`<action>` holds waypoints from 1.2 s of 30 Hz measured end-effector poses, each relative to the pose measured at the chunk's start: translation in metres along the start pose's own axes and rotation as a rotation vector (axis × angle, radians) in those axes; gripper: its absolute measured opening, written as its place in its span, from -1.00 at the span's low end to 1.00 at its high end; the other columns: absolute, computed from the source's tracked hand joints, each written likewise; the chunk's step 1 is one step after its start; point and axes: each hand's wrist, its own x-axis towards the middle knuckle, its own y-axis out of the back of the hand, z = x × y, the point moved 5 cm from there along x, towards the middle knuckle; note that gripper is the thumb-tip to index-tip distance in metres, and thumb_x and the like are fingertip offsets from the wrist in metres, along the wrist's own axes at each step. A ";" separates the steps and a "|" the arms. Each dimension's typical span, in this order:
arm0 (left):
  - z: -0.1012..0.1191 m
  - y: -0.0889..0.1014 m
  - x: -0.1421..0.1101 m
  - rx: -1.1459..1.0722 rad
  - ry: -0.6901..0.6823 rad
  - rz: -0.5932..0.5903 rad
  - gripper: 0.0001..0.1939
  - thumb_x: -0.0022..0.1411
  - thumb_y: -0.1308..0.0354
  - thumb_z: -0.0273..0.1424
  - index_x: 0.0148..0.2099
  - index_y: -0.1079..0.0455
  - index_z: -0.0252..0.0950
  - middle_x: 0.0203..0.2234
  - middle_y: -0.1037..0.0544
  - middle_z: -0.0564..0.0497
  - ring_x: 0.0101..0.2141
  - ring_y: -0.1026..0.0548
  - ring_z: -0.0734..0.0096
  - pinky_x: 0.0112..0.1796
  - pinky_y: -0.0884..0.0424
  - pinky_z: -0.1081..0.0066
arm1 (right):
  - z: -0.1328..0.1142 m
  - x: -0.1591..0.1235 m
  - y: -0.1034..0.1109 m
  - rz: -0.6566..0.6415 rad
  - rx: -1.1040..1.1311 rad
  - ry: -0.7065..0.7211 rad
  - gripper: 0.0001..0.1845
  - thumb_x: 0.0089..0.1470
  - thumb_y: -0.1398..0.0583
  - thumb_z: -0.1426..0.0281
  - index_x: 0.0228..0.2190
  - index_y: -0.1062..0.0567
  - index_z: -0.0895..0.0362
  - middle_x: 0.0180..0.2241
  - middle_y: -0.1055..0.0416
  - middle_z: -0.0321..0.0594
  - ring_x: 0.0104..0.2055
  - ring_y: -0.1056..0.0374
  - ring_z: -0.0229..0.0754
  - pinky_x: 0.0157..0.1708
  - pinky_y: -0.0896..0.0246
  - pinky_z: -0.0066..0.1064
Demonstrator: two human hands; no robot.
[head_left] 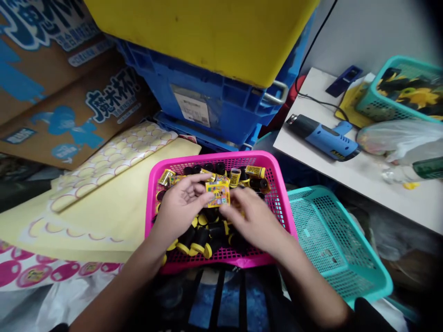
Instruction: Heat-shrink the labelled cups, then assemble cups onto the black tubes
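My left hand (183,203) pinches a small flat yellow printed sleeve (218,192) between thumb and fingers. My right hand (254,216) is at the sleeve's right edge, thumb below and fingers above, closed on it and slightly blurred. Both hands are over a pink basket (221,263). In it lie many small black bottles with yellow caps (200,240), loosely piled. Towards its far side, some bottles wear yellow printed wraps, such as the wrapped bottle (255,172) at the right.
A teal basket (363,258) stands right of the pink one. On the white table (380,184) lie a blue heat gun (325,136) and a filled teal basket (374,92). Blue crates (221,115) rise ahead; cardboard boxes (69,124) and yellow paper sheets (114,216) are left.
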 end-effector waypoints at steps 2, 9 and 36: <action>-0.004 0.009 0.000 0.010 0.024 0.044 -0.62 0.08 -0.31 -0.38 -0.01 -0.49 -0.29 -0.52 -0.53 0.10 -0.48 -0.51 0.49 -0.40 -0.48 0.52 | 0.001 -0.008 -0.022 -0.148 -0.210 0.112 -0.69 0.06 -0.32 0.30 -0.18 -0.46 0.18 -0.19 -0.40 -0.09 -0.10 -0.25 -0.01 -0.13 -0.21 -0.16; -0.003 0.008 -0.004 0.023 -0.003 0.037 -0.80 0.11 -0.31 -0.32 -0.22 -0.59 -0.30 -0.27 -0.66 -0.05 -0.26 -0.62 0.29 -0.18 -0.55 0.38 | 0.017 -0.016 -0.010 0.033 -0.002 0.189 -0.60 0.20 -0.22 0.26 0.06 -0.42 0.08 -0.05 -0.40 -0.13 0.03 -0.28 -0.07 0.08 -0.20 -0.11; -0.008 -0.003 -0.005 -0.312 0.138 -0.061 -0.85 -0.12 -0.45 -0.42 -0.46 -0.55 -0.31 -0.21 -0.64 -0.10 -0.51 -0.52 0.53 -0.61 -0.40 0.62 | 0.045 -0.016 0.001 0.191 1.020 -0.027 -0.67 0.04 -0.34 0.18 -0.16 -0.53 0.04 -0.27 -0.44 -0.22 -0.29 -0.37 -0.29 -0.31 -0.33 -0.49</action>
